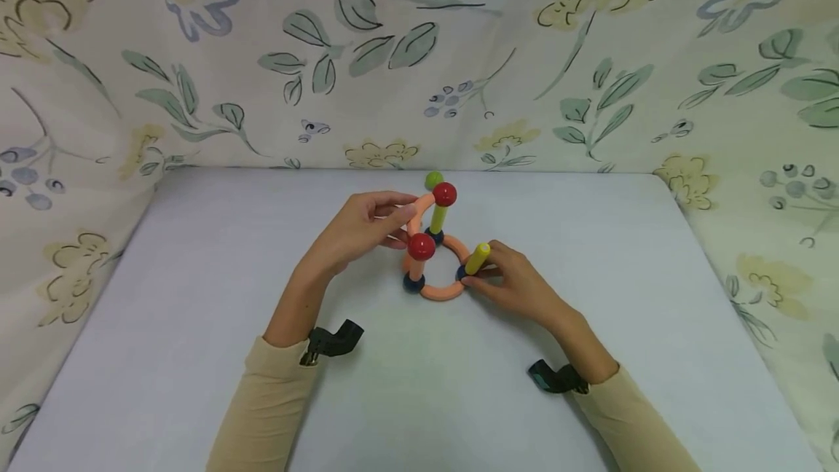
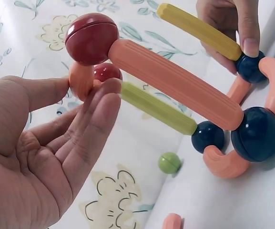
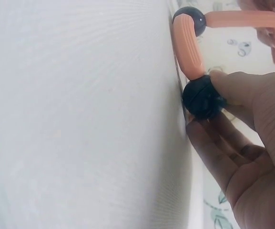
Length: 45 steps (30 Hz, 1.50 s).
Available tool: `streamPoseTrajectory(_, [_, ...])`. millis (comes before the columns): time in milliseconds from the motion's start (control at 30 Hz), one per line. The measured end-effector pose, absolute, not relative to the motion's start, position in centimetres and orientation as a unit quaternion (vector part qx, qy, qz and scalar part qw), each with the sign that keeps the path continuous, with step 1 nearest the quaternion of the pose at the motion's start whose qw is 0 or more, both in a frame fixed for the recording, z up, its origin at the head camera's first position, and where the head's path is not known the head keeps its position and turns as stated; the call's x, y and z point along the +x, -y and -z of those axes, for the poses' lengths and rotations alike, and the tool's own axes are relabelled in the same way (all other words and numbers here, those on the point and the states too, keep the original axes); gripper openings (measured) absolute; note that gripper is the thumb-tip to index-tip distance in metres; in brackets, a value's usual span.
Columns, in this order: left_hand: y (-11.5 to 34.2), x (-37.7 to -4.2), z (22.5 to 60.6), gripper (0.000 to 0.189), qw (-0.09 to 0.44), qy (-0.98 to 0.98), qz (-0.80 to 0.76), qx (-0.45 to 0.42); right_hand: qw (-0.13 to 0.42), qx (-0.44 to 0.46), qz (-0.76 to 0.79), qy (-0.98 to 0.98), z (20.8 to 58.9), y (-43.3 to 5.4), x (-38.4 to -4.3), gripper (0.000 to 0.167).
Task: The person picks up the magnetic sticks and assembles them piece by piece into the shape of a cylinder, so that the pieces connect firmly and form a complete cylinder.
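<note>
A ball-and-stick toy frame stands on the table, with curved orange rods (image 1: pixel 442 294) and dark blue balls (image 1: pixel 414 282) forming its ring-shaped base. An orange upright rod (image 2: pixel 175 83) and a yellow-green upright rod (image 1: pixel 438 219) each carry a red ball (image 1: pixel 444 194). Between the red balls runs a curved orange rod (image 1: pixel 416 218), which my left hand (image 1: pixel 359 230) pinches between thumb and fingers. My right hand (image 1: pixel 522 287) holds another dark blue ball (image 3: pixel 201 98) of the base by thumb and fingertips. From that ball rises a yellow rod (image 1: pixel 478 258), leaning slightly, its upper end bare.
Behind the frame a small green ball (image 1: pixel 434 180) lies near the table's back edge. Part of a loose orange piece (image 2: pixel 172 221) shows at the bottom of the left wrist view. Flower-patterned cloth (image 1: pixel 459 57) hangs behind the white table (image 1: pixel 197 312).
</note>
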State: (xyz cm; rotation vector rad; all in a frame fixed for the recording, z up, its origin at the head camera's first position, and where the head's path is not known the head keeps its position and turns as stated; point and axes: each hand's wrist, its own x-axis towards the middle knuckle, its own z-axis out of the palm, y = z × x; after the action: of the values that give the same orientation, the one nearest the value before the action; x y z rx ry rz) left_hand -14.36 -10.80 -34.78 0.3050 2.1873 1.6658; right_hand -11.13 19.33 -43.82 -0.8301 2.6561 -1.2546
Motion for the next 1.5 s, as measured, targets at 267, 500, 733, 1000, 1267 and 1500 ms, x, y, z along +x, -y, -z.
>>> streamPoseTrajectory(267, [10.1, -14.7, 37.2, 0.038, 0.159, -0.789, -0.581, 0.124, 0.050, -0.271, 0.414, -0.867, 44.3, -19.4, -10.6, 0.025])
streamPoseTrajectory(500, [8.7, -15.8, 40.3, 0.044, 0.090, -0.840, -0.509, 0.165, 0.046, -0.276, 0.412, -0.867, 43.7, -19.4, -11.1, 0.025])
streamPoseTrajectory(733, [7.7, -15.9, 42.0, 0.053, 0.104, -0.854, -0.471, 0.197, 0.043, -0.271, 0.405, -0.872, 43.8, -19.5, -11.1, 0.025])
streamPoseTrajectory(1000, [6.9, -15.6, 43.0, 0.064, 0.068, -0.869, -0.437, 0.219, 0.038, -0.265, 0.410, -0.872, 43.8, -19.1, -10.8, 0.027])
streamPoseTrajectory(1267, [7.6, -14.6, 43.1, 0.053, 0.090, -0.876, -0.436, 0.188, 0.041, -0.259, 0.408, -0.874, 44.2, -19.1, -10.3, 0.027])
streamPoseTrajectory(1500, [8.2, -14.6, 42.3, 0.009, 0.075, -0.895, -0.401, 0.179, 0.023, -0.250, 0.408, -0.878, 43.6, -19.3, -11.0, 0.029])
